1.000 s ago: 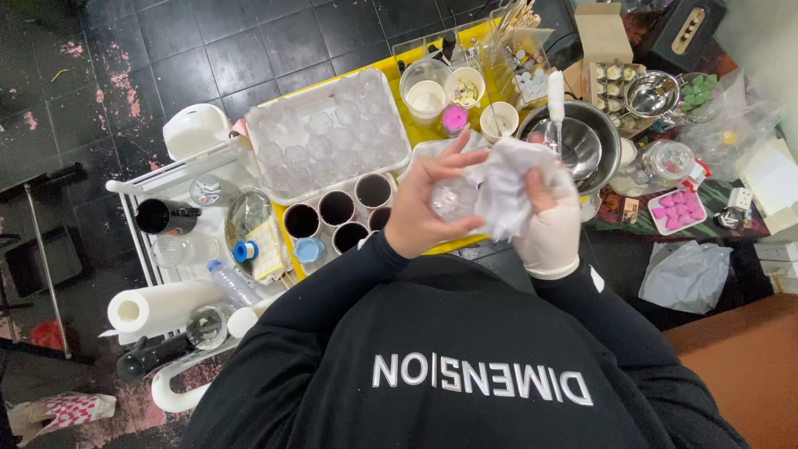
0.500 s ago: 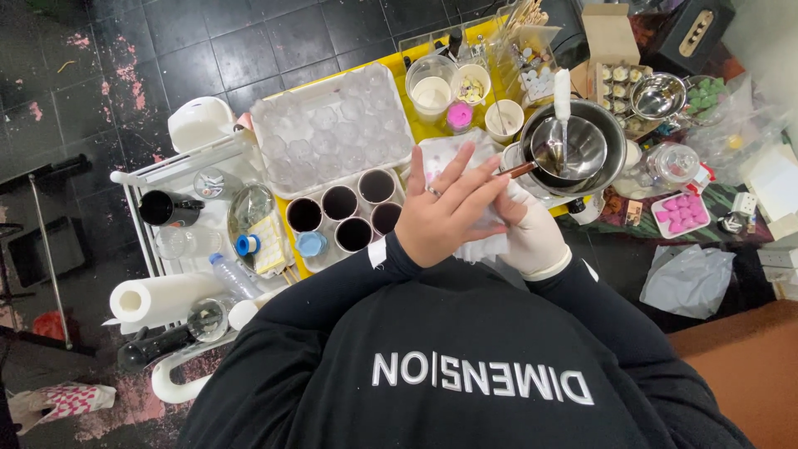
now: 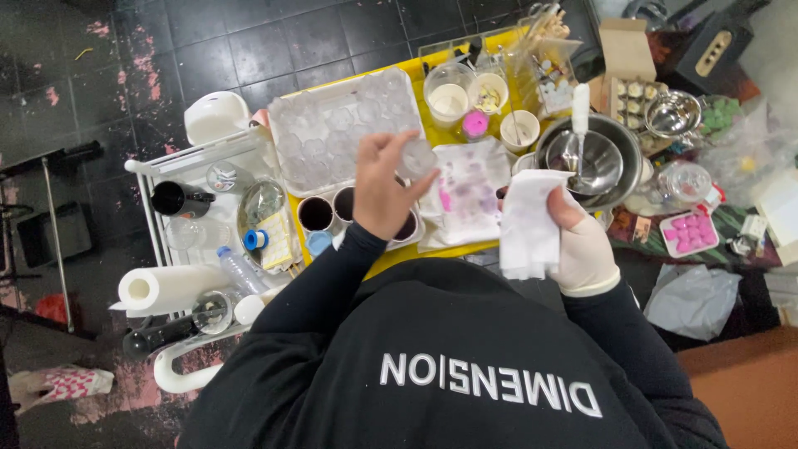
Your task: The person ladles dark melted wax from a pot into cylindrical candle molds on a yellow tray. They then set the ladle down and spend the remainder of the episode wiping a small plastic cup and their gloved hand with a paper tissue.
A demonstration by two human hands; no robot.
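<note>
My bare left hand (image 3: 376,195) holds a small clear cup (image 3: 416,158) by its rim, above the near edge of a clear plastic tray with round cavities (image 3: 332,125). My right hand (image 3: 586,249), in a white glove, grips a folded white paper towel (image 3: 526,223) and hovers apart from the cup, in front of a metal bowl (image 3: 619,133). Between the hands a pink-stained white cloth (image 3: 465,195) lies on the yellow table (image 3: 416,254). Dark-filled cups (image 3: 316,214) sit under my left wrist.
A ladle with a white handle (image 3: 579,125) rests in the metal bowl. Plastic tubs (image 3: 449,96) stand behind the cloth. On the left a white cart (image 3: 208,154) carries bottles, with a paper towel roll (image 3: 162,289) below. At the right lies a pink mould tray (image 3: 686,233).
My hands were together, with the paper towel wrapped against the cup. They have now parted: the left holds the cup up to the left, the right has drawn the towel away.
</note>
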